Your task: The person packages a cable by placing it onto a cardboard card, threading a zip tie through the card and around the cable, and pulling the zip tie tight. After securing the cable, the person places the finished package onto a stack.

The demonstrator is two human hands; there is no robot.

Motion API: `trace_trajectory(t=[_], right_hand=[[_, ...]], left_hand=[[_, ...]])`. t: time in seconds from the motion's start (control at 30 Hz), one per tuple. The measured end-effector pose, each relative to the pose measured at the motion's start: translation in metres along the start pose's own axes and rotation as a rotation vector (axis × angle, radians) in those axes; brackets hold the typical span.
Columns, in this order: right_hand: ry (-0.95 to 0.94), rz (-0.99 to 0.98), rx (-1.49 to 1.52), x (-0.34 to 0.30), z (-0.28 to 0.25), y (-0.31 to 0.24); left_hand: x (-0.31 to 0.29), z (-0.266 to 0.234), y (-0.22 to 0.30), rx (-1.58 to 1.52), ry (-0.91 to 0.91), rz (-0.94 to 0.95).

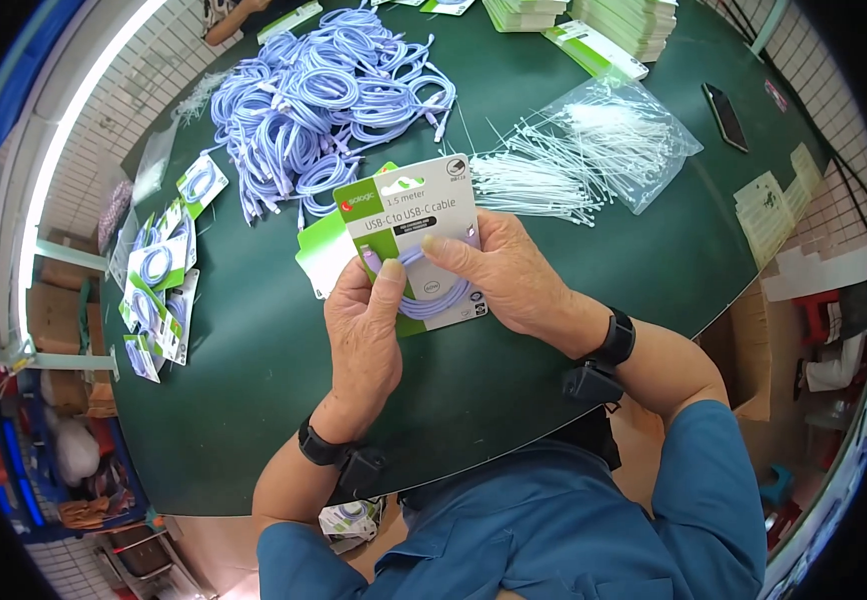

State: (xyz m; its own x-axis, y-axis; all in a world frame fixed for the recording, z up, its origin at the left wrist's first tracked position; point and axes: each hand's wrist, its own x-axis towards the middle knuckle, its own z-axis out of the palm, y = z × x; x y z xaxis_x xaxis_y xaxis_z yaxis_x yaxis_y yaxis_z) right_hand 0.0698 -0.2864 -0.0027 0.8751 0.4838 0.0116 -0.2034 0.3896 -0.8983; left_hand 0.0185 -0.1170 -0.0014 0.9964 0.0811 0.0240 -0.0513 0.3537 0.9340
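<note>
Well to the left of the fingers, on the dark green worktop (224, 430), there lies a loose heap of white-and-green cards with lilac coiled cables (159, 262). Beyond the fingers, somewhat to the left, is a big tangled pile of lilac cables (304, 100). The left hand (364, 335) pinches the lower left edge of an upright, rectangular white-and-green paper card (416, 205), its thumb in front and its other fingers mostly hidden. A lilac cable coil (444, 305) sits on this card, between the two hands. The right hand (516, 280) pinches the card's right side, with the thumb on the front; its other fingers are hidden behind. Farther right, beyond these fingers, thin white plastic ties (539, 185) spread from a clear plastic bag (676, 148). Well to the right lies a black rectangular phone (726, 117).
</note>
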Motion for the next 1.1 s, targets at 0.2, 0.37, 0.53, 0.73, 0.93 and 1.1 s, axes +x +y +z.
trace_trajectory(t=[0.2, 0.37, 0.53, 0.73, 0.93, 1.1], right_hand=[[0.140, -0.050, -0.072, -0.010, 0.008, -0.009], [0.189, -0.060, -0.089, -0.008, 0.006, -0.008], [0.205, -0.077, -0.129, -0.005, 0.002, -0.005], [0.104, -0.038, -0.030, 0.002, -0.006, -0.006], [0.081, -0.061, -0.088, 0.007, -0.012, -0.007], [0.093, -0.025, 0.036, 0.009, -0.016, -0.011]], left_hand=[[-0.001, 0.015, -0.012, 0.100, 0.031, 0.121], [0.002, 0.021, -0.023, 0.127, 0.062, 0.158], [0.009, 0.019, -0.029, 0.043, 0.072, 0.140], [0.016, 0.017, -0.014, -0.050, 0.044, 0.023], [0.019, 0.006, -0.015, -0.075, 0.036, 0.021], [0.011, 0.014, 0.001, 0.512, 0.200, 0.467]])
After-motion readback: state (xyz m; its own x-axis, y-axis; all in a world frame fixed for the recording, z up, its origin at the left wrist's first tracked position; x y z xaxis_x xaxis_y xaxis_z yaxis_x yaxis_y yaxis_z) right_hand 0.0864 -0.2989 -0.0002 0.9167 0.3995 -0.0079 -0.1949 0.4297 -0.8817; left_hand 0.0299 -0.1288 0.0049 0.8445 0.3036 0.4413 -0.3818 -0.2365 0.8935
